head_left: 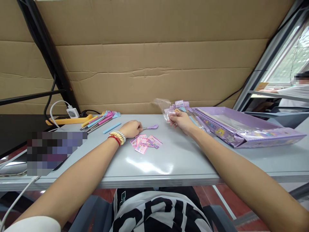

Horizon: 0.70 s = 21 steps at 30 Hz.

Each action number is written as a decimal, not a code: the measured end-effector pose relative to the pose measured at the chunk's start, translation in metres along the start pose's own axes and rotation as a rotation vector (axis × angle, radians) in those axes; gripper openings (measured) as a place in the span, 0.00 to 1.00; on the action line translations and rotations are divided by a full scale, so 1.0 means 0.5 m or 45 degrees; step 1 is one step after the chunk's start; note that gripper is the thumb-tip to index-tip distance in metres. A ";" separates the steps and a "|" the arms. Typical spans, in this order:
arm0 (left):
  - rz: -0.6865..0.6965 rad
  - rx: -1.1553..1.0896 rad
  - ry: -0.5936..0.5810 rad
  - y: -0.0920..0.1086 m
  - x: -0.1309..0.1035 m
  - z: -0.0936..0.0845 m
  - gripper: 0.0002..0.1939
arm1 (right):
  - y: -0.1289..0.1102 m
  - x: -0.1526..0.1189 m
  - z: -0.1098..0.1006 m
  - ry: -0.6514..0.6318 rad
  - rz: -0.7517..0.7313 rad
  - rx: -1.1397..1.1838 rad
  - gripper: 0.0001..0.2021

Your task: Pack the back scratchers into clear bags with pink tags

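Observation:
My left hand [131,129] rests low over the table, its fingers closed round the metal shaft of a back scratcher with a purple hand-shaped head [152,127] that points right. Just below it lie several pink and purple printed cards [146,142], overlapping. A light blue stick [112,128] is left of this hand. Farther right, my right hand [182,120] pinches a clear plastic bag [164,104]. Small purple packets [180,103] and a light blue scratcher head [182,109] show beside its fingers; the fingertips are partly hidden by the plastic.
Several colourful back scratchers [106,119] lie at the back left, near a yellow bar [72,120] and white charger [72,111]. A blurred-out object [55,153] is at the left. An open purple box [270,138] stands right. Cardboard [149,58] walls the back; a person [294,93] sits far right.

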State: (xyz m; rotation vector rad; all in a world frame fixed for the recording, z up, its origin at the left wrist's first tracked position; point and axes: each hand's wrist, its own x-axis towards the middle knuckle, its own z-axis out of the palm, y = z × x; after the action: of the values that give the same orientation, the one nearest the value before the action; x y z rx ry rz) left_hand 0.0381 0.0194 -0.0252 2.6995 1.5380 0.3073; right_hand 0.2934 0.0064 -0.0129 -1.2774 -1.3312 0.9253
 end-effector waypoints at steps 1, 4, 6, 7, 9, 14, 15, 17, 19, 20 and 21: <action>-0.017 -0.001 0.031 0.000 0.000 0.001 0.14 | 0.001 0.000 -0.001 0.013 -0.010 -0.002 0.07; -0.031 -0.106 0.156 0.005 -0.002 0.001 0.15 | 0.004 0.001 0.001 0.007 -0.015 0.053 0.12; 0.039 -0.192 0.237 0.015 -0.006 -0.002 0.14 | 0.005 0.002 0.005 0.007 0.007 0.126 0.13; 0.089 -0.216 0.275 0.022 -0.008 -0.004 0.14 | 0.005 0.001 0.009 -0.007 0.029 0.162 0.12; 0.169 -0.223 0.339 0.037 -0.013 -0.009 0.13 | 0.002 -0.002 0.019 -0.078 0.082 0.232 0.11; 0.229 -0.233 0.395 0.054 -0.018 -0.012 0.12 | -0.014 -0.021 0.036 -0.286 0.130 0.434 0.07; 0.221 -0.236 0.402 0.054 -0.019 -0.012 0.12 | -0.017 -0.025 0.036 -0.307 0.119 0.460 0.06; 0.197 -0.230 0.407 0.051 -0.020 -0.012 0.12 | -0.022 -0.030 0.036 -0.341 0.090 0.499 0.04; 0.175 -0.222 0.396 0.050 -0.022 -0.013 0.12 | -0.025 -0.033 0.033 -0.357 0.070 0.524 0.08; 0.166 -0.219 0.391 0.051 -0.022 -0.014 0.12 | -0.026 -0.033 0.032 -0.359 0.064 0.530 0.11; 0.155 -0.216 0.388 0.052 -0.023 -0.014 0.12 | -0.025 -0.033 0.031 -0.363 0.058 0.533 0.14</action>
State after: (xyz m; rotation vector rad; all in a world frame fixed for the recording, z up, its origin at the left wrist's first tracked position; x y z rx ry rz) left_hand 0.0530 -0.0043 -0.0171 2.7116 1.3336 0.8470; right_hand 0.2742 -0.0097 -0.0061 -0.8779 -1.2387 1.3747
